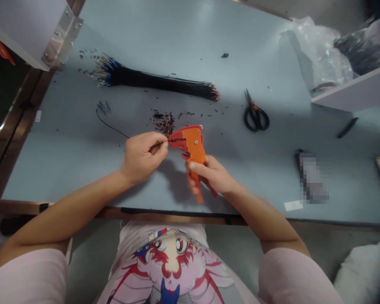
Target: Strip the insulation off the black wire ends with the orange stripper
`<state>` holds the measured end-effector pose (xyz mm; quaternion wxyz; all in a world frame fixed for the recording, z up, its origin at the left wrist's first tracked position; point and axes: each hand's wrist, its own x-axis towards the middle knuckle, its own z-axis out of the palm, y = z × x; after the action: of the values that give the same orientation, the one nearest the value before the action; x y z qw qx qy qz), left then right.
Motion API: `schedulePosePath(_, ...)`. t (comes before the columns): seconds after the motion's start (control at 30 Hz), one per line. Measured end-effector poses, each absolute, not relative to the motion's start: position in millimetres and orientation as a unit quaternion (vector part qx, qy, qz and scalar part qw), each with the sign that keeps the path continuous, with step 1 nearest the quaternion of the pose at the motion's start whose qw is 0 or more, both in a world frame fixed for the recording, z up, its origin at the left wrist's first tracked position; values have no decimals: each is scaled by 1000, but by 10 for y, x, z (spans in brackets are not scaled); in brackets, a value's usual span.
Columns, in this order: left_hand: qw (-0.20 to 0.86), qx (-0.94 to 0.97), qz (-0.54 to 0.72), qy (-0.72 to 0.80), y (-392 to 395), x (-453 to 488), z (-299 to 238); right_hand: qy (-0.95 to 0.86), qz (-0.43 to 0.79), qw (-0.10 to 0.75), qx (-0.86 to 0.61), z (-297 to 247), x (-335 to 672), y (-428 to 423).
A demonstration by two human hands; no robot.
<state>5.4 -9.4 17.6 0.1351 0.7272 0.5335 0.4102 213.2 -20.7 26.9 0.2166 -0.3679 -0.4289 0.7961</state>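
Note:
My left hand (145, 154) pinches a thin black wire (112, 128) close to one end, and the rest trails left toward a few blue-tipped pieces (104, 108) on the table. In my right hand (209, 174) is an orange and red wire stripper (193, 143), fingers wrapped round its handles. The stripper's red jaws point left and meet the wire's end at my left fingertips. Whether the jaws are closed on the wire is too small to tell. Just beyond them lies a pile of black and copper-coloured scraps (163, 122).
A long bundle of black wires (161, 81) lies across the table behind my hands. Black-handled scissors (256, 115) rest to the right, with a blurred-out dark object (313, 177) nearer the front edge. Clear plastic bags (323, 55) stand at the back right behind a light board (351, 88).

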Motion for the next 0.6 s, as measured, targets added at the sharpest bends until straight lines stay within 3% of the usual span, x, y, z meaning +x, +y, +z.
schedulePosePath(0.23,139,718,404,550,-79,38,197,-406,795,243,-379,266,2120,-190)
schedulePosePath(0.4,139,675,440,575,-22,-39,257,-330,765,351,-427,354,2323,-10)
schedulePosePath(0.6,182,667,458,559,-6,-13,246,-392,788,230,-416,383,2398,-19)
